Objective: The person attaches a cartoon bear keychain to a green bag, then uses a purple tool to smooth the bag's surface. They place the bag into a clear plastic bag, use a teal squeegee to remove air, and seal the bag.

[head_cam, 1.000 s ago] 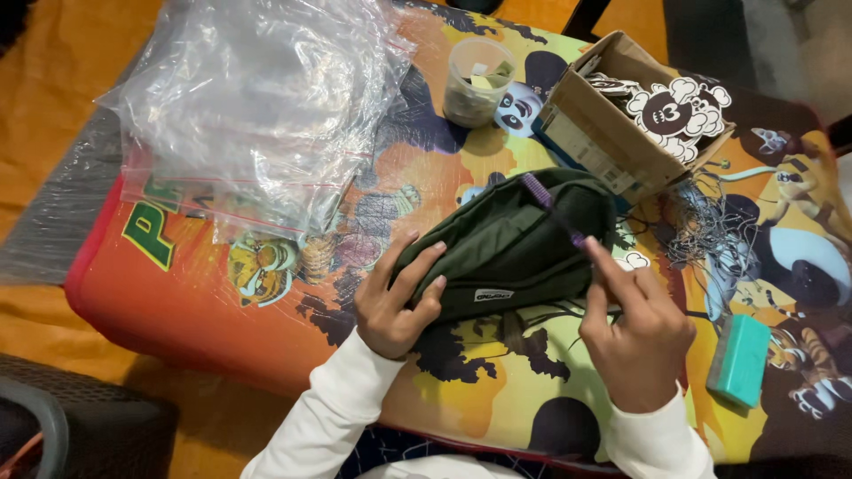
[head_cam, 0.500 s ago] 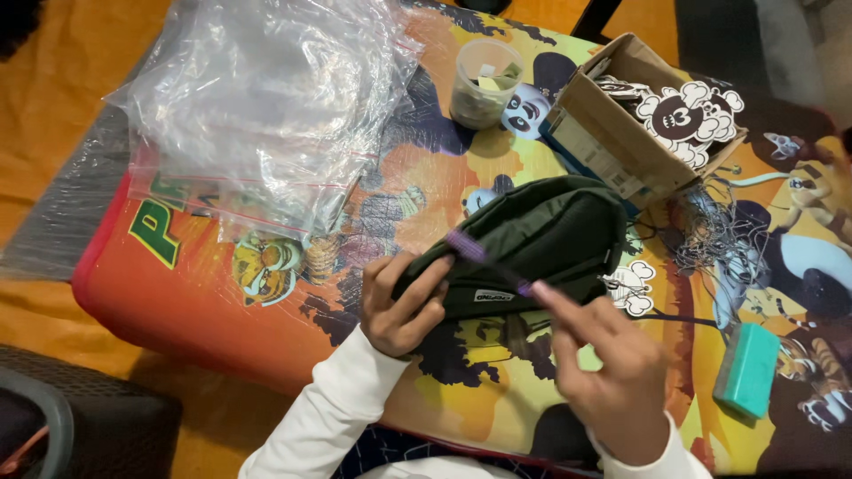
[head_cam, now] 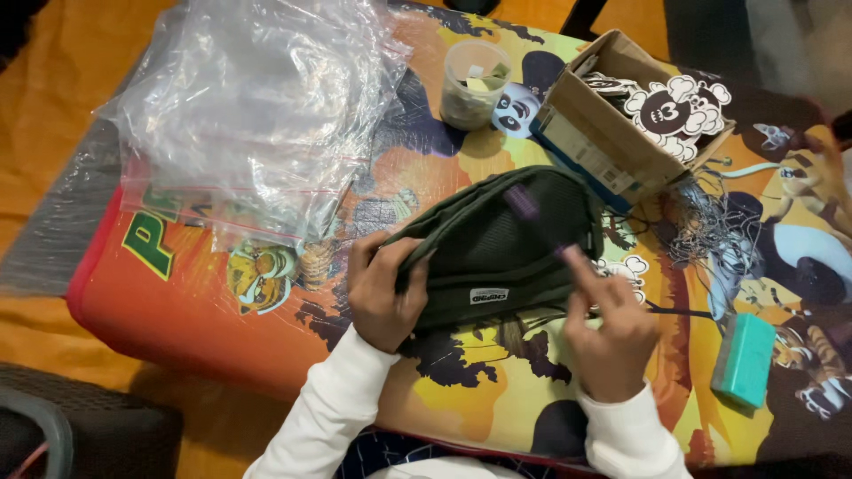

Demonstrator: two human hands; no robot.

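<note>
**Soft pouch pinned at one end, purple tool at the other**

Dark green fabric pouch (head_cam: 501,244) lies mid-worktop (head_cam: 293,310), on the cartoon-print cover, just in front of the cardboard box (head_cam: 612,133).

Left hand (head_cam: 383,288) is closed on the pouch's left end, fingers curled over the edge, pinching fabric. Right hand (head_cam: 612,333) sits at the pouch's right side, fingers pinched around a thin purple stick-like tool (head_cam: 532,213) that is blurred; its tip is over the pouch top. Can't tell what the tool is.

Handling read: pouch looks light, soft, floppy; it will sag and slide on the slick cover unless one end is held. Best hold looks like the seamed edge or end, not the mesh-like face.

Nearby: pile of clear plastic bags (head_cam: 257,106) at rear left, clear plastic cup (head_cam: 475,84), loose strings (head_cam: 701,222), teal block (head_cam: 744,359) at right.
</note>
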